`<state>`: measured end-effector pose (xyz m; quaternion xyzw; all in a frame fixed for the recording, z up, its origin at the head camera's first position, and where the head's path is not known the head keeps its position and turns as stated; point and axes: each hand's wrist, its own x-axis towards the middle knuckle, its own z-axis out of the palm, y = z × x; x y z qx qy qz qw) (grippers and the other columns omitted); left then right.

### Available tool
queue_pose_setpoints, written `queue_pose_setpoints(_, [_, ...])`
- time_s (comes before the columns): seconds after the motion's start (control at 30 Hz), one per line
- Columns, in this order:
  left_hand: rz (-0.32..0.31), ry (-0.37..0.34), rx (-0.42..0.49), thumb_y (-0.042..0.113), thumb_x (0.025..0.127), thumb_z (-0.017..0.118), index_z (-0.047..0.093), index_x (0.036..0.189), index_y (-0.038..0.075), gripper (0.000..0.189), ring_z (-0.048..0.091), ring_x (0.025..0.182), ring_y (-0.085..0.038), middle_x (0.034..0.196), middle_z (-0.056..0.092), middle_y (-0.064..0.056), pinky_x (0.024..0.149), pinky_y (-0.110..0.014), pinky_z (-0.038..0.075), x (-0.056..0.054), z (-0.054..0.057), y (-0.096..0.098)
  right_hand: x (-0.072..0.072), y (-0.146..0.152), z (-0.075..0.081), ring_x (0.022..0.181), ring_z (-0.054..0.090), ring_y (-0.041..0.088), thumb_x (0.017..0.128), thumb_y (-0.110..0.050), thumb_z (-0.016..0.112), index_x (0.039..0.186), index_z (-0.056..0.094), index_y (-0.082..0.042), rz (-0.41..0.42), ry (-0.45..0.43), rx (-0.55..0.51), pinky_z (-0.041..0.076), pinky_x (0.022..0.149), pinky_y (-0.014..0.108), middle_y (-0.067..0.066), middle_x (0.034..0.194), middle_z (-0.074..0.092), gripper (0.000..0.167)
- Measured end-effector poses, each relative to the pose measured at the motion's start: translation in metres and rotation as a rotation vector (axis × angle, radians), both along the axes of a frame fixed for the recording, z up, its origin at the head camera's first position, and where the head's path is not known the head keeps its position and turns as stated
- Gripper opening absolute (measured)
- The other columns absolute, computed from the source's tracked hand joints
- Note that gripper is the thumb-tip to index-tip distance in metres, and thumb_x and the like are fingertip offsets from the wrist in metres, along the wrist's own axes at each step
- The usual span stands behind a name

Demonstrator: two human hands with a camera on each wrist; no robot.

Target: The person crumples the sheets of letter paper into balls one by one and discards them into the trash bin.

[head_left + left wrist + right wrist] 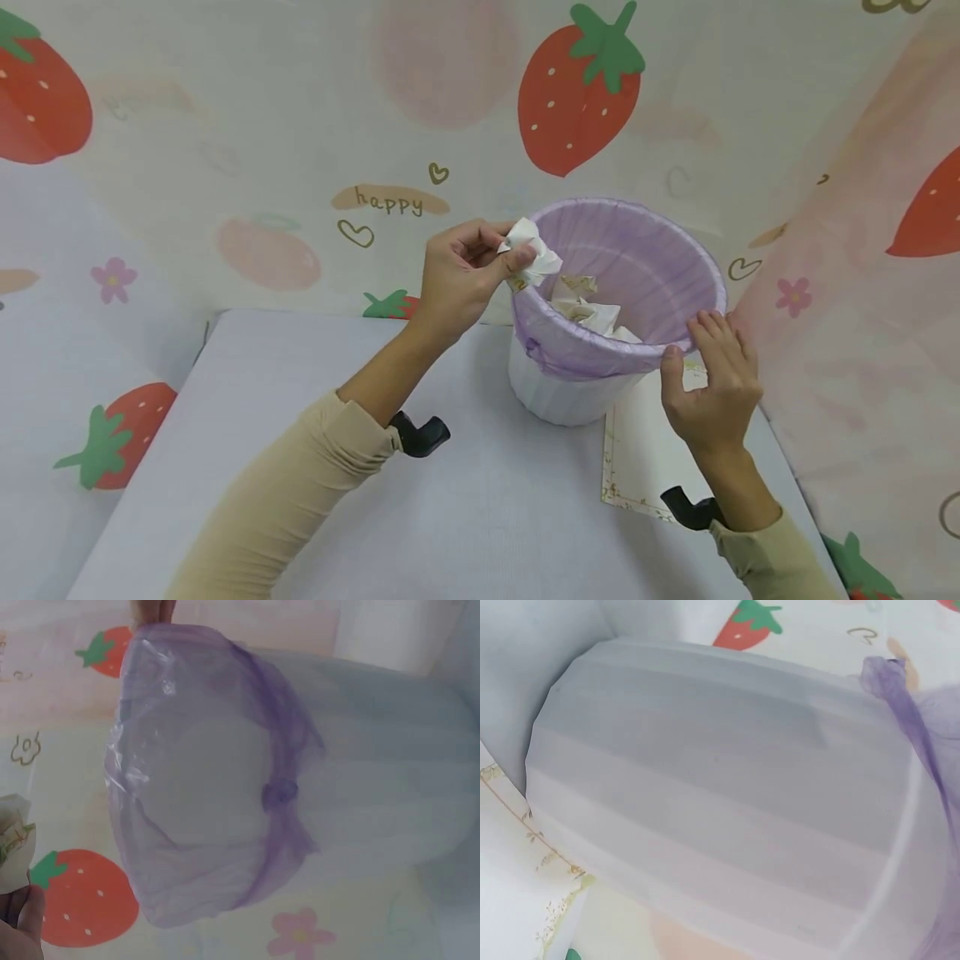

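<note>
My left hand (465, 279) pinches a crumpled piece of white paper (538, 257) at the left rim of a white trash bin (566, 402). Part of this paper (15, 844) shows at the left edge of the left wrist view, with a printed pattern on it. A purple trash bag (645, 242) lines the bin, folded over the rim and knotted (280, 793) on the outside. Inside lie several crumpled papers (596, 315). On the right, my right hand (712, 392) holds the rim, fingers over the edge. The right wrist view shows the bin's ribbed side (712, 795).
A white sheet with a floral border (637, 458) lies on the white table (450, 517), partly behind the bin and under the right forearm. Strawberry-printed cloth (300, 125) stands behind and at both sides. Black wrist mounts (423, 436) stick out from both wrists.
</note>
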<state>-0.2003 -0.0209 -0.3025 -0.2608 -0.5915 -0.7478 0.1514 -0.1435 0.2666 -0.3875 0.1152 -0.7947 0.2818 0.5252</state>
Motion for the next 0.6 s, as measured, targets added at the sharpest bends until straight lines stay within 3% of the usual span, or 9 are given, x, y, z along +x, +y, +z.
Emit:
queue_pose_setpoints(0.17, [0.003,-0.031,-0.007,-0.005,0.08,0.079,0.054,0.093,-0.002,0.028,0.07,0.092,-0.022,0.1,0.07,-0.018,0.082,-0.033,0.058,-0.01,0.006,0.02,-0.001,0.0,-0.001,0.108,0.064,0.046,0.083,-0.029,0.056,0.102,0.073,0.01,-0.01,0.008,0.001,0.037,0.107,0.055,0.024,0.108,0.071,0.047])
queue_pose_setpoints(0.33, [-0.002,-0.042,-0.062,-0.002,0.08,0.081,0.054,0.111,-0.003,0.041,0.066,0.09,-0.018,0.101,0.068,-0.017,0.086,-0.033,0.056,-0.02,0.002,0.036,-0.002,-0.002,0.0,0.104,0.066,0.046,0.082,-0.027,0.057,0.097,0.074,0.009,-0.014,0.022,-0.013,0.037,0.104,0.055,0.023,0.104,0.072,0.043])
queue_pose_setpoints(0.47, [0.029,-0.037,-0.134,0.002,0.081,0.082,0.056,0.115,-0.001,0.043,0.065,0.104,-0.016,0.111,0.065,-0.014,0.095,-0.03,0.053,-0.026,-0.004,0.046,-0.003,-0.002,0.0,0.104,0.066,0.044,0.082,-0.026,0.057,0.096,0.074,0.009,-0.016,0.024,-0.021,0.039,0.102,0.052,0.023,0.104,0.072,0.042])
queue_pose_setpoints(0.6, [0.016,-0.045,-0.218,0.005,0.082,0.082,0.058,0.117,0.001,0.043,0.058,0.115,-0.016,0.117,0.061,-0.01,0.098,-0.023,0.048,-0.026,-0.007,0.056,-0.002,-0.002,0.0,0.106,0.066,0.043,0.083,-0.026,0.057,0.097,0.074,0.009,-0.021,0.02,-0.019,0.041,0.101,0.05,0.022,0.105,0.072,0.042])
